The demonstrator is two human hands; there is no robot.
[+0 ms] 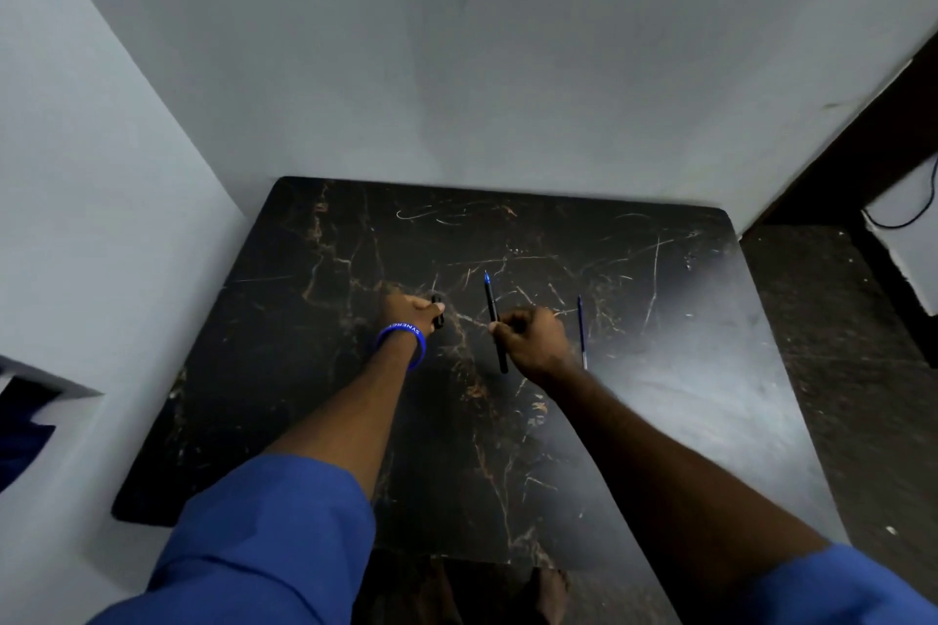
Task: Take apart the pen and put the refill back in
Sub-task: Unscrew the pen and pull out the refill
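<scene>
Right hand [533, 338]: forearm stretched forward over the black marbled desk [660, 396], fist curled, fingers clamped on the middle of a black pen [495, 320] that is tilted with its blue tip pointing away from the person. Left hand [408, 312]: just left of the pen, arm extended, blue wristband [403, 343] on the wrist, fingers closed on a small black pen part [438, 312]. Refill [581, 332]: thin, blue, lying on the desk just right of the pen, partly behind the right wrist.
</scene>
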